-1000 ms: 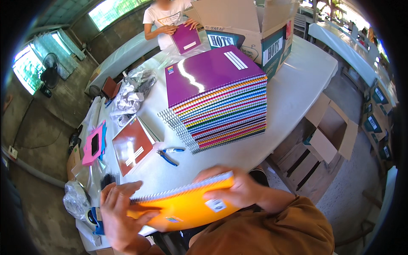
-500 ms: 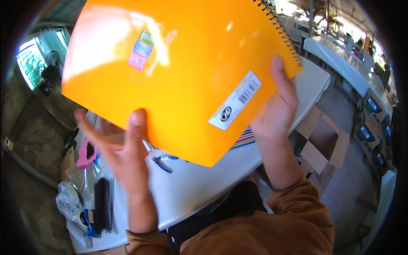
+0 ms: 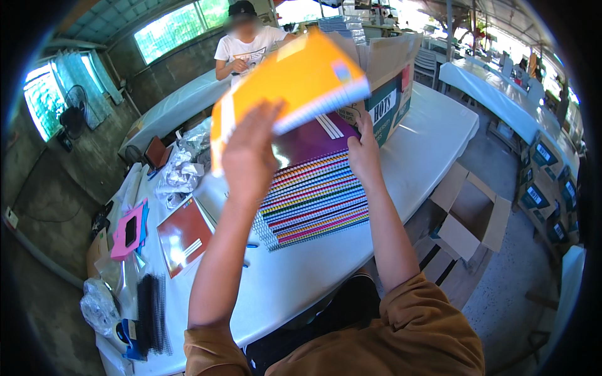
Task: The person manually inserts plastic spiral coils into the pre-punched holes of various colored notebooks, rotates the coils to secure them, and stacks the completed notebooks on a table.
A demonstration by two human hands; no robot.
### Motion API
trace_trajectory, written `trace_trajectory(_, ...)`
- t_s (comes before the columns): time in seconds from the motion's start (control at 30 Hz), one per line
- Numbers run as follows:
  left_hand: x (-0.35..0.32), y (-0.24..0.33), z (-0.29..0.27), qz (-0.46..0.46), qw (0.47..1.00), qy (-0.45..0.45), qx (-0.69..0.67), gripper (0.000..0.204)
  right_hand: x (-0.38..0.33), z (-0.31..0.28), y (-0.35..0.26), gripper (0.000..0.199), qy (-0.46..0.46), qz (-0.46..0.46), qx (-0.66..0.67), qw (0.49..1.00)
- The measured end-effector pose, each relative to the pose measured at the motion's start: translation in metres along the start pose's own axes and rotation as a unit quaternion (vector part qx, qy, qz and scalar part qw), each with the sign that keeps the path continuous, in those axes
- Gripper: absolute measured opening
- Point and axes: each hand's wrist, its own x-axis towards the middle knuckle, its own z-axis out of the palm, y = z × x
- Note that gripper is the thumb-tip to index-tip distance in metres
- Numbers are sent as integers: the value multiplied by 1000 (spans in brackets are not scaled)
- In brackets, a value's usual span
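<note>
**A:** Since half a second ago we've swung the orange spiral-bound notebook [image 3: 295, 81] away from the camera: back then its cover filled almost the whole view, now it's held up higher and further out, tilted, with the wire edge facing down to the right. A second back it was still low, near our lap.

**B:** Yep, and now we can see the table again. Our left hand [image 3: 249, 153] is clamped on the notebook's lower left part, fingers wrapped up over the cover. Our right hand [image 3: 364, 149] sits under the spiral edge, fingers up against it. We can't tell how hard that one is gripping.

**A:** Right below the notebook there's the tall stack of spiral notebooks with a purple cover on top [image 3: 313, 188], on the white table [image 3: 426, 125]. The orange one hangs above it, not touching.

**B:** Left of the stack lies a red-brown notebook [image 3: 183, 233], then a pink flat case [image 3: 128, 229]. An open cardboard box [image 3: 389, 94] stands behind the stack, and another person in a white shirt [image 3: 246, 47] is across the table.
</note>
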Motion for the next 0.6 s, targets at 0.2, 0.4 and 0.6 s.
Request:
trace_trajectory(0.2, -53, -21, 14, -74, 989, -127, 17, 30, 2, 0, 20, 57, 61, -15, 294, 954)
trace_trajectory(0.4, -82, -27, 12, -382, 924, 19, 17, 29, 2, -3, 13, 39, 57, -18, 105, 993)
trace_trajectory(0.6, -95, -31, 20, -396, 913, 96, -15, 26, 0, 1, 10, 27, 145, 43, 106, 983)
